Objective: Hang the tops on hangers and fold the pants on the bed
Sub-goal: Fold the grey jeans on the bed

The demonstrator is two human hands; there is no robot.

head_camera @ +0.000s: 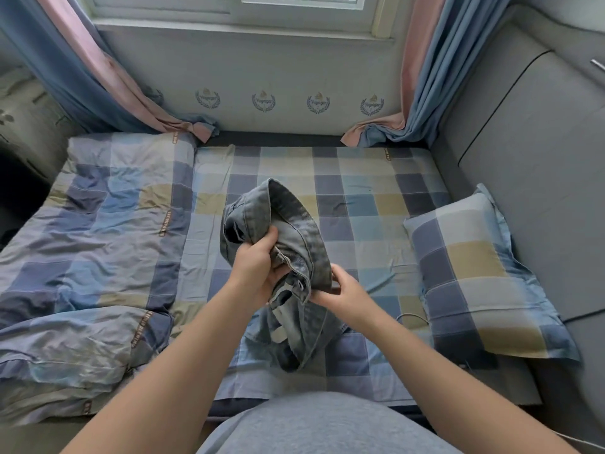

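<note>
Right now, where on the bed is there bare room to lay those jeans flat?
The bare sheet beyond the jeans, between the rumpled quilt and the pillow, back to the wall. Quilt crowds the left side, pillow the right edge.

The jeans (pixel 288 224) are showing faded grey-blue denim. The sheet (pixel 360 191) under them is showing blue, navy, grey and tan checks; the quilt (pixel 98 240) to their left and the pillow (pixel 474 273) to their right are wearing the same. Beyond them curtains (pixel 75 70) are hanging blue and pink.

Soft daylight from window (pixel 226 0), wide-angle edge warp, slight blur
</note>
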